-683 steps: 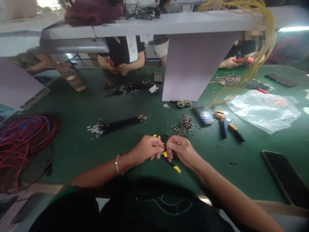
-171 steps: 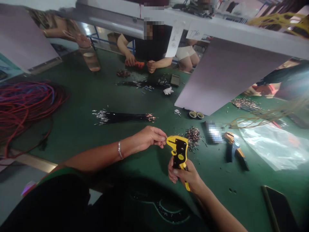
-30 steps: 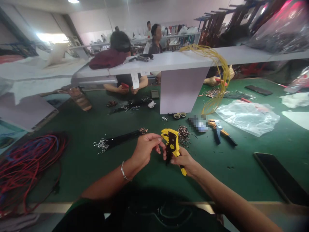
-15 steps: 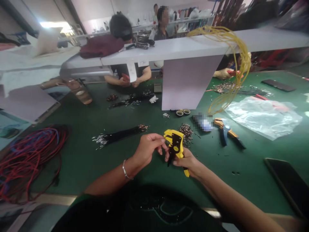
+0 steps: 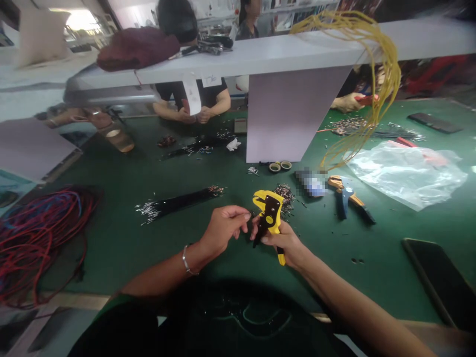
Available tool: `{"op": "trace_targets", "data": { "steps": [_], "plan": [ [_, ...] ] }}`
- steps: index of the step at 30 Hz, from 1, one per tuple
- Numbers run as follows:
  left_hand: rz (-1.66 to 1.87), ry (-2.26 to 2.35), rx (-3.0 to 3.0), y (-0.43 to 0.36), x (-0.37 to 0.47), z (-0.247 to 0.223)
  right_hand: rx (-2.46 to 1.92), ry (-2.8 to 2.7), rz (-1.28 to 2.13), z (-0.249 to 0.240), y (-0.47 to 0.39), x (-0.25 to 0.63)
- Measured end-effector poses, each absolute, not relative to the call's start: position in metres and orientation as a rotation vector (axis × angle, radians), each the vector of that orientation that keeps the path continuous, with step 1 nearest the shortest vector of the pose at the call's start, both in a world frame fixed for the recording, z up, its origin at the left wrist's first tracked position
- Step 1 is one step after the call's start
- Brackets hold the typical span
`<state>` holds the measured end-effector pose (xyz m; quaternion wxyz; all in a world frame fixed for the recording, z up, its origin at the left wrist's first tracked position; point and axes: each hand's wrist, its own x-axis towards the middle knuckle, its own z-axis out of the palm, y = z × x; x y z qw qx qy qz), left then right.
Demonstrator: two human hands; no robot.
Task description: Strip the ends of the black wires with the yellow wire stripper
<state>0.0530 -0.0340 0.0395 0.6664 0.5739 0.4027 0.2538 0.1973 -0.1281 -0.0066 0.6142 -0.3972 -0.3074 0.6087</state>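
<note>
My right hand (image 5: 284,240) is wrapped round the handles of a yellow and black wire stripper (image 5: 272,210), its jaws pointing up and to the left. Just left of the tool, my left hand (image 5: 225,228) is closed, thumb and forefinger pinched together; a tiny dark bit shows at the fingertips, too small to name. A gap separates these fingertips from the jaws. A bundle of black wires (image 5: 182,202) with bare, shiny ends lies beyond my left hand. Behind the stripper is a heap of small dark cut pieces (image 5: 284,196), partly covered by the tool.
Red and blue wire coils (image 5: 44,238) lie at left. Rightward are blue-orange pliers (image 5: 347,196), a clear plastic bag (image 5: 409,173) and a phone (image 5: 439,277). Yellow wires (image 5: 386,64) hang from the white shelf (image 5: 267,54). Tape rolls (image 5: 275,167) lie below it. Co-workers' hands (image 5: 193,115) are across the table.
My left hand has drawn back slightly from the stripper's jaws, widening the gap. The stripper stays in my right hand, now more upright. The whole view has shifted a little.
</note>
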Motion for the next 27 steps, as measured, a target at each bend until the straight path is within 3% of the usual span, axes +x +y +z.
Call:
{"op": "trace_targets", "data": {
  "steps": [27],
  "plan": [
    [0.38, 0.797, 1.285, -0.033, 0.054, 0.039, -1.162, -0.992, 1.184, -0.013, -0.133, 0.182]
  ]
}}
